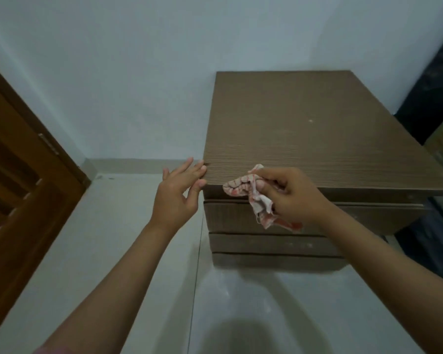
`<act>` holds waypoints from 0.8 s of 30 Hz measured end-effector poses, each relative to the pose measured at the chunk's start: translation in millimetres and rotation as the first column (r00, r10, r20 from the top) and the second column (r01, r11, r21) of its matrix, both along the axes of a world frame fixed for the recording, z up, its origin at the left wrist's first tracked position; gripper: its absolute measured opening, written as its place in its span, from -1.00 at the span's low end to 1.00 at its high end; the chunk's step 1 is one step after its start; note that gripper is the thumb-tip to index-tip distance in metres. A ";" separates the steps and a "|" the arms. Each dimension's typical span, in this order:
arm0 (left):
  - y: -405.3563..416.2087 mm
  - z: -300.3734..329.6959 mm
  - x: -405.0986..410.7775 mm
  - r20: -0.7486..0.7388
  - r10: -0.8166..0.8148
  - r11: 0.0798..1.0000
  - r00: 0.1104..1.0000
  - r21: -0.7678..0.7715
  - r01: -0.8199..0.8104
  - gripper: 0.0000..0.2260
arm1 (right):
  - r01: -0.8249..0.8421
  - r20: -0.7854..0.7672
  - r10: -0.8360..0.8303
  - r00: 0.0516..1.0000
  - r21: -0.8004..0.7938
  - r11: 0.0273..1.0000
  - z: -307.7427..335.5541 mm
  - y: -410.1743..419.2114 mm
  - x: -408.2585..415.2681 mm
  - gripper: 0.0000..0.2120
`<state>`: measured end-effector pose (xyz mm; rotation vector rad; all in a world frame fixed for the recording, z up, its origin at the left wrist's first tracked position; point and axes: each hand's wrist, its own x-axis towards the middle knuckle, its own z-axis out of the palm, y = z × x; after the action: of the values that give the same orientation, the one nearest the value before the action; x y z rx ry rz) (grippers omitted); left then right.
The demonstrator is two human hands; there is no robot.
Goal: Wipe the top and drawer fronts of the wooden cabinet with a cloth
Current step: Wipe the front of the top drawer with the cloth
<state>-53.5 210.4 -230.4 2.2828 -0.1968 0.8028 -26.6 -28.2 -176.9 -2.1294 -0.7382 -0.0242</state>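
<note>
Nearest the camera, two bare forearms reach forward over a pale tiled floor (pixel 138 238). The right hand (pixel 292 198) is closed around a bunched pink-and-white cloth (pixel 243 186), part of it pressed at the front edge of the cabinet top (pixel 304 129) and a loose tail hanging down over the uppermost drawer front (pixel 230 215). The left hand (pixel 182 190) is open and holds nothing; its fingertips (pixel 202 183) rest against the front left corner of the cabinet (pixel 279 261), seemingly to steady it.

Judging by where the cloth sits, the step in hand is wiping the top, at its near edge, left of centre. Pale specks show farther back on the surface, so most of the top looks still to be done. The next move calls for flattening the cloth under the palm and sweeping it away across the grain toward the wall (pixel 138 72), then coming down to the three drawer fronts. To the left stands a brown wooden door (pixel 18 175).
</note>
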 end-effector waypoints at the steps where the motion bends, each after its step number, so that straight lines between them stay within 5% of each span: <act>1: -0.7 -4.8 0.9 0.043 0.000 1.000 0.999 -0.006 0.000 -0.73 | -0.003 0.045 0.002 0.999 0.019 1.000 -4.1 0.2 0.6 -0.78; 8: -8.5 -22.9 3.4 0.228 0.030 0.998 0.973 -0.053 -0.019 -0.78 | -0.024 0.298 0.008 0.954 0.052 0.998 -26.1 6.5 1.9 -0.74; 13: -20.0 -31.2 -16.6 0.115 0.098 0.974 0.988 -0.215 -0.072 -0.73 | 0.025 0.226 -0.042 0.973 0.076 0.997 -21.8 7.3 -2.7 -0.82; 24: -31.0 -68.0 -33.0 0.084 0.123 0.991 0.989 -0.061 -0.119 -0.70 | 0.023 0.213 -0.044 0.976 0.101 0.995 -28.8 9.6 -2.4 -0.81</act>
<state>-86.5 179.5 -298.4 2.2255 -0.0748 0.9600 -29.0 -18.6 -205.7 -2.0649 -0.8095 -0.3074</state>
